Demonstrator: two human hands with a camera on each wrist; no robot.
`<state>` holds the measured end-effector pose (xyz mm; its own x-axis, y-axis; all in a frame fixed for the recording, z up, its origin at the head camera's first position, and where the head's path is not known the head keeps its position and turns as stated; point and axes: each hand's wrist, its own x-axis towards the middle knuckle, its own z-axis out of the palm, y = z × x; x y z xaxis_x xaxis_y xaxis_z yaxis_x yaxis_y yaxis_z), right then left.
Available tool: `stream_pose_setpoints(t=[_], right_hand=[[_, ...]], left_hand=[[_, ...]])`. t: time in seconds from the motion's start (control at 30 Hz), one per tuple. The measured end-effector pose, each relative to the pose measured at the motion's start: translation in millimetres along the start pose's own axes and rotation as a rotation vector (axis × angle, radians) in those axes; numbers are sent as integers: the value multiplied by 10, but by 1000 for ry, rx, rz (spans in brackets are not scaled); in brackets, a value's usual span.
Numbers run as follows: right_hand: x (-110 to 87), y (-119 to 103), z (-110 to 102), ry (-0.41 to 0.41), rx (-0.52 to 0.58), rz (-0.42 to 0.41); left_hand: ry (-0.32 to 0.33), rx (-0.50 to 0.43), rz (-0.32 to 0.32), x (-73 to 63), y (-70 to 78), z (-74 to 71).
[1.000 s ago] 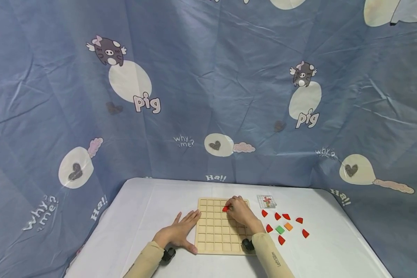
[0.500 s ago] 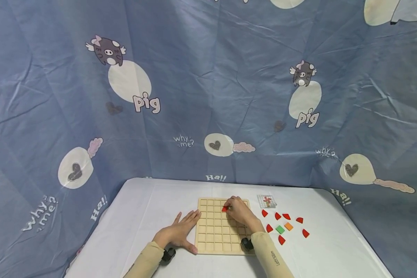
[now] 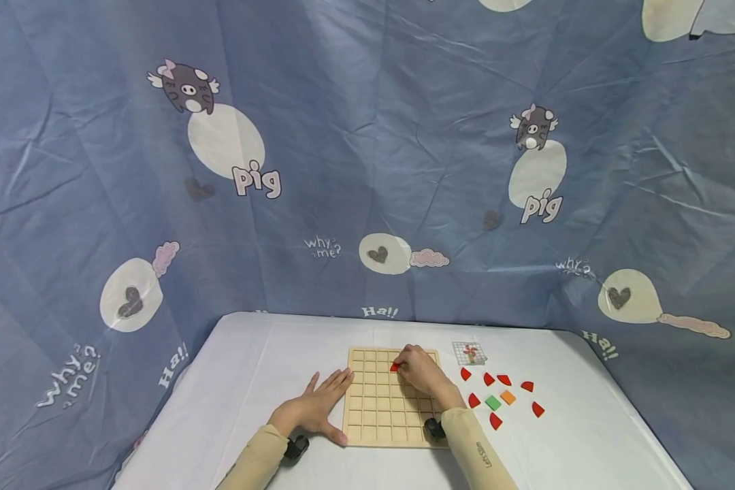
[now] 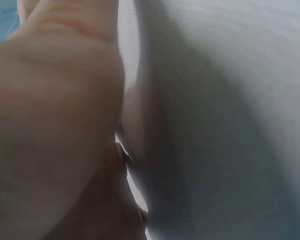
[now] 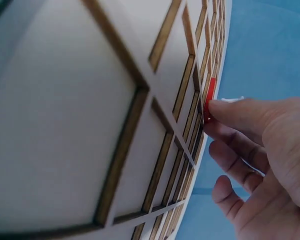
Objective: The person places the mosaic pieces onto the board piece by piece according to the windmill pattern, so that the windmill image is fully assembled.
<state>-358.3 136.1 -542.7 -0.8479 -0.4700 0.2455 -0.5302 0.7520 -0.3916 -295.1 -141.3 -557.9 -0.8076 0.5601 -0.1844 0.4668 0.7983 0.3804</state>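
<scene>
A wooden grid board [image 3: 369,410] with square recesses lies on the white table. My right hand [image 3: 421,371] reaches over its upper part and pinches a red quarter-circle piece [image 3: 395,367] at a cell of the second row. In the right wrist view the thumb and a finger hold the red piece [image 5: 209,97] close over the grid, the other fingers loosely bent. My left hand [image 3: 316,408] lies flat with fingers spread, fingertips and thumb at the board's left edge. The left wrist view shows mostly the palm side of that hand [image 4: 50,120] near the tablecloth.
Right of the board lie several red quarter-circle pieces [image 3: 495,421], a green square [image 3: 493,403] and an orange square [image 3: 508,397]. A pattern card [image 3: 468,353] with a red and brown figure on a grid sits beyond the board's upper right corner. A blue printed curtain [image 3: 367,170] hangs behind the table.
The right hand has shifted very slightly left with the red piece, whose visible part looks a little different. The left hand stays in place at the board's edge.
</scene>
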Motion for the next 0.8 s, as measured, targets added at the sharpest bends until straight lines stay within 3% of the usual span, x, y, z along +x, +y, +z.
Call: stream_pose_setpoints(t=[0.2,0.5,0.8], right_hand=[[1,-9,1,8,-11,-6],[21,9,29,-20,87,78],[-68,52,9,-21,135,93]], left_hand=[[1,6,-2,-5,12,-13],[-4,-4,9,-13,3,-25],[-3,1,22,-8,-9,-15]])
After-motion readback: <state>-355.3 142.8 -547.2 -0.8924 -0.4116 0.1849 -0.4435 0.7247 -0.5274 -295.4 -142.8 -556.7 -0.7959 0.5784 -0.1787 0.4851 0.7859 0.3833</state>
